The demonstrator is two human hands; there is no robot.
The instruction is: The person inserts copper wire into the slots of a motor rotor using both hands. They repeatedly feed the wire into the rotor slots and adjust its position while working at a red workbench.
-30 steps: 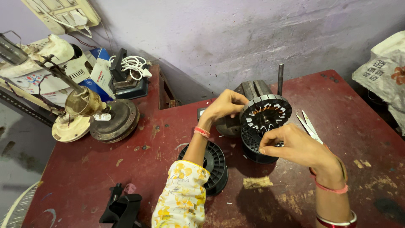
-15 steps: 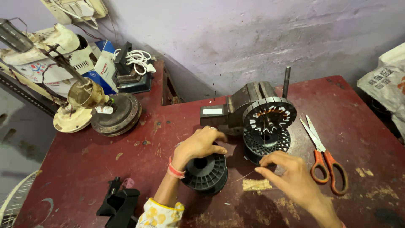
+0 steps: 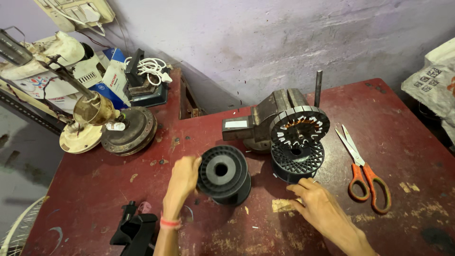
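A black plastic spool [image 3: 223,173] stands tilted on the red table [image 3: 95,189], just left of centre. The left hand [image 3: 182,180] grips the spool's left rim, fingers curled around the edge, wrist bent upward from the bottom of the view with a pink band on it. The right hand [image 3: 320,204] lies flat and open on the table to the right of the spool, fingers spread and pointing left, fingertips just beside a scrap of yellow paper [image 3: 283,205]. Neither hand touches the second black spool [image 3: 297,161], which stands behind the right hand under a round motor core [image 3: 299,125] with copper windings, clamped in a grey vise [image 3: 265,118]. The vise carries a small white rectangular label on its front. Orange-handled scissors [image 3: 365,170] lie open to the right. At the far left corner sits a blue and white box [image 3: 111,78] beside a coiled white cable [image 3: 149,68].
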